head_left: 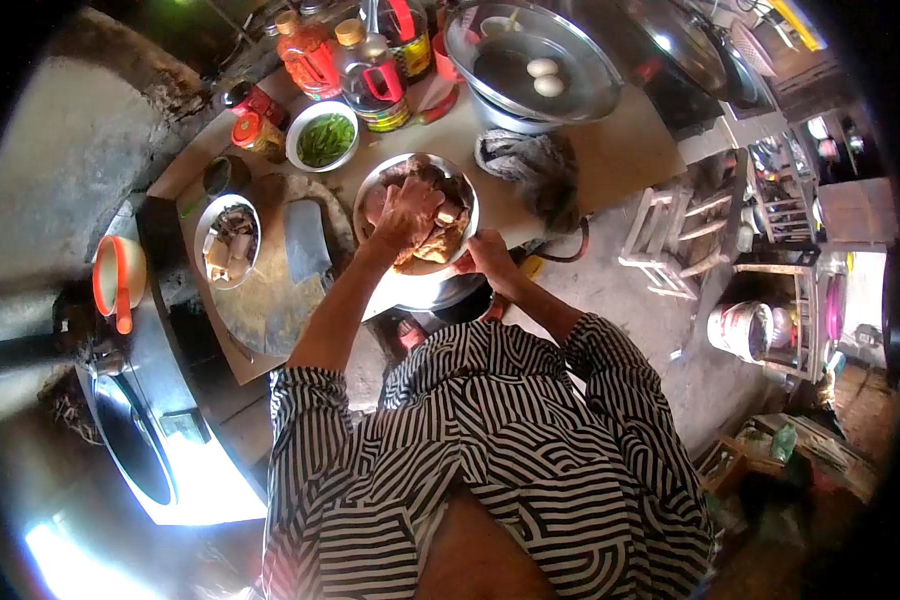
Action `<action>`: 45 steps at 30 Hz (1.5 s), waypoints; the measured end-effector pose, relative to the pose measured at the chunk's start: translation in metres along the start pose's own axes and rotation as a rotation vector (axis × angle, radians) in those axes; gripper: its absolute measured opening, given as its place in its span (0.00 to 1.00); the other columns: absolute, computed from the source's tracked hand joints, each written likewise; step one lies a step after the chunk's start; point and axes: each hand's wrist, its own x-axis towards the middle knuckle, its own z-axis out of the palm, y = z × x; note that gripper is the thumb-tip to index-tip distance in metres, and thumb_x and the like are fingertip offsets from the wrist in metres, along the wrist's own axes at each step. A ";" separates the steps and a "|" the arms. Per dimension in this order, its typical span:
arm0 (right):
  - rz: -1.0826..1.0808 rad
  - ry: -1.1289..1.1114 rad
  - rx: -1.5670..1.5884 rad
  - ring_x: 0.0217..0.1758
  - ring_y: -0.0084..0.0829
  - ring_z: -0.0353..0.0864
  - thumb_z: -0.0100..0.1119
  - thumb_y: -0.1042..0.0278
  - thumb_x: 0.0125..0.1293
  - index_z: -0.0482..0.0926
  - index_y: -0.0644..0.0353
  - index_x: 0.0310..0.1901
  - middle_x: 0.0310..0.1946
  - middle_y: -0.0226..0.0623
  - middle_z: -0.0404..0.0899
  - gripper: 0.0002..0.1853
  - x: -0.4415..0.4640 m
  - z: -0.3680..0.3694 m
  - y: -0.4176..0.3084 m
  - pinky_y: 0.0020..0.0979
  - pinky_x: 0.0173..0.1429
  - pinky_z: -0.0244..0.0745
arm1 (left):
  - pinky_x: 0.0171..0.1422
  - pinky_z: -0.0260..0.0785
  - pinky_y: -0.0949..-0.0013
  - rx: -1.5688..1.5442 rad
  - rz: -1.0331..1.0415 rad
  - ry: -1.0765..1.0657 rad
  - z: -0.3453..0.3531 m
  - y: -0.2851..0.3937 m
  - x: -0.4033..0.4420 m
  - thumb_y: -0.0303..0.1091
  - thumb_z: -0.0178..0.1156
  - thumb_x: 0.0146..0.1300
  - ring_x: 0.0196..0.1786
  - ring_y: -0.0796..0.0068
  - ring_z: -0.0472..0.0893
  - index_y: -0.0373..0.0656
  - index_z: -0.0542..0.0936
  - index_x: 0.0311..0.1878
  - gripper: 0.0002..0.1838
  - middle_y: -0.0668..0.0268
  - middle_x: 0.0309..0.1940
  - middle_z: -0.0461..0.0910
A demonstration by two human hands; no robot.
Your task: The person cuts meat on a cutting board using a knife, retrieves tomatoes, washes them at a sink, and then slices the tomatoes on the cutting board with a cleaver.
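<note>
Item one: a round, pale bowl point(476, 212), wide-mouthed, facing up, located to the right of the cleaver point(307, 240), apart from its blade. Its underside is hidden. Item two: meat point(438, 244), in several chunky pieces, heaped inside the bowl. Surfaces appear moist, coloured brown and pinkish, with a golden-brown portion on the side nearest the wearer. Exact piece count cannot be determined.

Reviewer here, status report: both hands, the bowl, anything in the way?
Left hand in bowl, on food. Right hand at bowl's rim. Cleaver nearby on chopping board; nothing visibly blocking.
</note>
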 end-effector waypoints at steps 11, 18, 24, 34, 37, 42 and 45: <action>0.009 -0.020 -0.002 0.21 0.30 0.79 0.43 0.62 0.61 0.73 0.71 0.34 0.22 0.43 0.77 0.16 0.000 -0.004 -0.002 0.28 0.27 0.78 | 0.53 0.57 0.51 0.038 -0.046 -0.114 -0.018 0.010 -0.012 0.32 0.50 0.51 0.55 0.61 0.65 0.48 0.73 0.44 0.15 0.60 0.52 0.66; 0.092 0.026 -0.034 0.21 0.29 0.79 0.45 0.61 0.60 0.73 0.69 0.35 0.24 0.41 0.78 0.16 0.003 -0.001 -0.004 0.28 0.26 0.78 | 0.48 0.62 0.53 -0.071 0.040 -0.087 -0.005 -0.007 0.011 0.30 0.53 0.46 0.49 0.58 0.68 0.47 0.73 0.41 0.15 0.60 0.44 0.70; 0.112 0.019 -0.041 0.21 0.30 0.79 0.44 0.62 0.61 0.72 0.69 0.37 0.24 0.41 0.78 0.15 0.008 -0.004 0.004 0.28 0.26 0.79 | 0.45 0.65 0.55 -0.063 -0.082 -0.248 -0.029 0.009 0.052 0.48 0.63 0.40 0.46 0.55 0.71 0.45 0.75 0.37 0.23 0.56 0.34 0.74; 0.131 0.041 -0.068 0.22 0.32 0.80 0.42 0.67 0.61 0.71 0.70 0.35 0.25 0.43 0.77 0.13 0.004 -0.002 -0.005 0.27 0.25 0.79 | 0.54 0.55 0.41 0.079 -0.215 -0.346 0.006 0.012 0.067 0.46 0.61 0.43 0.54 0.52 0.66 0.45 0.72 0.46 0.26 0.57 0.43 0.75; 0.104 -0.018 -0.044 0.23 0.32 0.80 0.41 0.67 0.61 0.71 0.70 0.35 0.24 0.42 0.77 0.12 0.007 -0.006 0.000 0.27 0.25 0.79 | 0.53 0.56 0.41 0.121 -0.200 -0.414 -0.005 0.018 0.071 0.47 0.61 0.43 0.54 0.53 0.67 0.48 0.73 0.46 0.25 0.58 0.43 0.75; 0.137 0.028 -0.082 0.22 0.30 0.79 0.41 0.67 0.61 0.71 0.69 0.35 0.23 0.41 0.76 0.12 0.007 -0.003 -0.003 0.27 0.25 0.79 | 0.53 0.57 0.42 0.134 -0.237 -0.368 -0.014 0.005 0.072 0.47 0.58 0.45 0.53 0.57 0.68 0.48 0.75 0.43 0.21 0.59 0.42 0.75; 0.156 0.036 -0.091 0.21 0.29 0.79 0.42 0.66 0.61 0.71 0.69 0.36 0.22 0.40 0.76 0.13 0.003 0.000 -0.010 0.27 0.25 0.79 | 0.52 0.58 0.42 0.033 -0.167 -0.255 -0.013 -0.006 0.062 0.43 0.55 0.48 0.52 0.58 0.69 0.47 0.76 0.39 0.16 0.58 0.40 0.75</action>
